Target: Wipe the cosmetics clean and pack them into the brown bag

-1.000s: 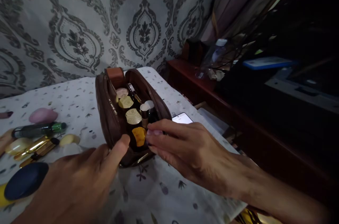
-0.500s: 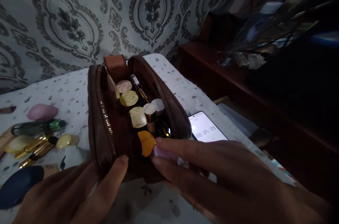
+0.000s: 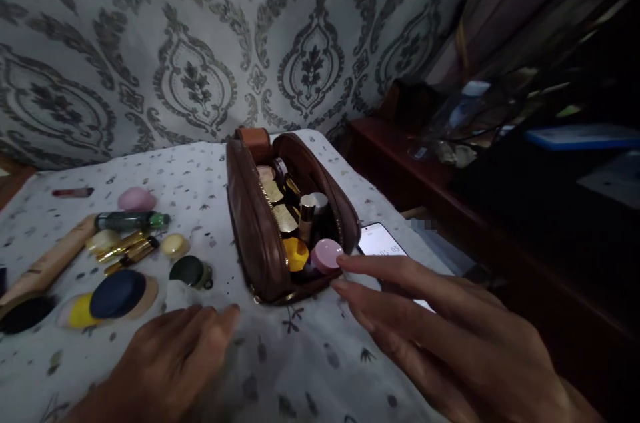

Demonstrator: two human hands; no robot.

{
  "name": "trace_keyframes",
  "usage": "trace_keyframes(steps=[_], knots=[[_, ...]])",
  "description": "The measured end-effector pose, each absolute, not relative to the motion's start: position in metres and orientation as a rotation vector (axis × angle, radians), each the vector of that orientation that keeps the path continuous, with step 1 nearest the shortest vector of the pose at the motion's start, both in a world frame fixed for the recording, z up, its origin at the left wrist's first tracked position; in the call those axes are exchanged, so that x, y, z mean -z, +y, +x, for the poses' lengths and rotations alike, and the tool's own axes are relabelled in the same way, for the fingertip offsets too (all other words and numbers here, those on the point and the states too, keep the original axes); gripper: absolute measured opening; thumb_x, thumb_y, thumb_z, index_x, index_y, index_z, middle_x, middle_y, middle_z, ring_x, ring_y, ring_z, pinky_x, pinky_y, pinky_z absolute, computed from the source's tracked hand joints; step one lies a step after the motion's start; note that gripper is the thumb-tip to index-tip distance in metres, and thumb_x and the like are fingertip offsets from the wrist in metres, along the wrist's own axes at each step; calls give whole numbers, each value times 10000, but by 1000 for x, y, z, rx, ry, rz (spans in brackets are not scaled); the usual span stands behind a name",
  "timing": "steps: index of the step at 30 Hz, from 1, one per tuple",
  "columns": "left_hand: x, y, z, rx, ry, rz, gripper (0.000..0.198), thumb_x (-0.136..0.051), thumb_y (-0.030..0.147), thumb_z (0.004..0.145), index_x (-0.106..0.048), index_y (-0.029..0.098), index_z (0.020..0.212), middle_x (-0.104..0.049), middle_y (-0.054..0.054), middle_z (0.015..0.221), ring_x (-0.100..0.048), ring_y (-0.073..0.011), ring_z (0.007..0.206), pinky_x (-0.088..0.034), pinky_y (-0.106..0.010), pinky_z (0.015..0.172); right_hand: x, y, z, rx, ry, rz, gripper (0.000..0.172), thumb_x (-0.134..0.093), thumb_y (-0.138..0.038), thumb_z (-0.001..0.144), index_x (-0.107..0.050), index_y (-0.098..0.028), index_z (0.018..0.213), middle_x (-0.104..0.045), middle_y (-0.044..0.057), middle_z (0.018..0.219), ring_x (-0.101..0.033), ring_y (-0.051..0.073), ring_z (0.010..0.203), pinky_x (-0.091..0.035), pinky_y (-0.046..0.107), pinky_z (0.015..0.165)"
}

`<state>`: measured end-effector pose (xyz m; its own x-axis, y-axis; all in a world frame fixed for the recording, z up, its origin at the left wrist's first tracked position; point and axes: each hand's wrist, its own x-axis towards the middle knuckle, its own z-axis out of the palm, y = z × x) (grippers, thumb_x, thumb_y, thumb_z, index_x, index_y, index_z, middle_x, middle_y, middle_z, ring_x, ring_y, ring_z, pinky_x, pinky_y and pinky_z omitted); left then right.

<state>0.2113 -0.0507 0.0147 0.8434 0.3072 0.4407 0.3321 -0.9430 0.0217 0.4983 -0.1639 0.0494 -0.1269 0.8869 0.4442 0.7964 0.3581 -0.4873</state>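
Note:
A brown zip bag (image 3: 253,230) stands unzipped on the patterned cloth, with several jars and tubes inside. A pink-lidded jar (image 3: 329,255) sits at its near right end, beside an orange-yellow round lid (image 3: 296,254). The fingertips of my right hand (image 3: 400,303) are at the pink lid's right edge, fingers apart and gripping nothing. My left hand (image 3: 183,350) is low at the left, off the bag, its fingers bent close to a whitish crumpled thing; whether it holds anything is unclear.
Left on the cloth (image 3: 200,170) lie a green bottle (image 3: 125,220), a pink sponge (image 3: 137,199), a dark blue round item (image 3: 117,293), gold tubes and a dark jar (image 3: 187,271). A phone (image 3: 383,240) lies right of the bag, near a dark red ledge (image 3: 385,150).
The pink-lidded jar has been let go inside the bag by my right hand. My left hand has come off the bag's near left side. The view has shifted left.

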Motion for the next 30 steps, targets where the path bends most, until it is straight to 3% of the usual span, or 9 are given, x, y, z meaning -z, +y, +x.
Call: trace_keyframes(steps=[5, 9, 12, 17, 20, 23, 26, 30], knots=[[10, -58, 181, 564, -499, -2869, 228, -389, 95, 968, -592, 128, 1065, -630, -37, 757, -618, -168, 649, -494, -274, 538, -63, -173, 474, -152, -1971, -1375, 237, -518, -193, 955, -689, -238, 1113, -730, 83, 1025, -725, 184, 894, -625, 250, 708], [25, -67, 153, 401, -652, -2935, 294, -391, 141, 975, -563, 176, 1211, -641, -96, 1015, -615, -251, 938, -559, -401, 776, -58, -166, 440, -204, -1985, -1233, 253, -490, -72, 930, -671, -199, 1054, -734, 70, 977, -731, 137, 832, -603, 193, 684], [25, -71, 134, 364, -711, -3009, 385, -412, 96, 942, -524, 210, 1292, -602, -107, 1173, -564, -256, 1057, -542, -417, 870, -50, -153, 408, -336, -1986, -1194, 236, -482, -88, 942, -689, -191, 993, -722, 66, 928, -719, 132, 781, -584, 201, 648], [21, -71, 120, 455, -750, -3069, 375, -382, 22, 906, -555, 167, 1205, -609, -99, 1060, -558, -229, 970, -537, -379, 849, -28, -120, 363, -471, -1990, -1212, 218, -503, -151, 932, -699, -178, 1025, -693, 83, 993, -697, 160, 808, -584, 272, 710], [20, -73, 117, 523, -768, -3101, 319, -369, 29, 923, -559, 153, 1147, -616, -90, 991, -564, -224, 918, -543, -367, 807, -11, -98, 344, -493, -1942, -1398, 314, -541, -133, 882, -632, -154, 1182, -660, 82, 1009, -657, 151, 692, -576, 294, 669], [18, -74, 113, 656, -842, -3126, 278, -347, 50, 956, -569, 156, 1086, -619, -74, 928, -577, -209, 875, -544, -342, 779, 5, -77, 327, -449, -1847, -1606, 499, -583, -178, 858, -503, -119, 1347, -618, 132, 1124, -663, 196, 801, -573, 355, 758], [14, -73, 110, 864, -952, -3130, 239, -357, 124, 997, -576, 168, 1080, -627, -64, 911, -592, -197, 866, -546, -328, 777, 21, -60, 313, -397, -1778, -1711, 618, -651, -216, 815, -447, -101, 1387, -573, 182, 1243, -639, 263, 1021, -534, 395, 894], [9, -71, 109, 1020, -1100, -3100, 232, -383, 176, 1012, -577, 189, 1138, -651, -83, 1050, -608, -200, 998, -540, -344, 882, 37, -44, 305, -334, -1721, -1736, 456, -694, -239, 777, -577, -132, 1205, -637, 142, 1116, -591, 296, 1088, -481, 419, 955]])
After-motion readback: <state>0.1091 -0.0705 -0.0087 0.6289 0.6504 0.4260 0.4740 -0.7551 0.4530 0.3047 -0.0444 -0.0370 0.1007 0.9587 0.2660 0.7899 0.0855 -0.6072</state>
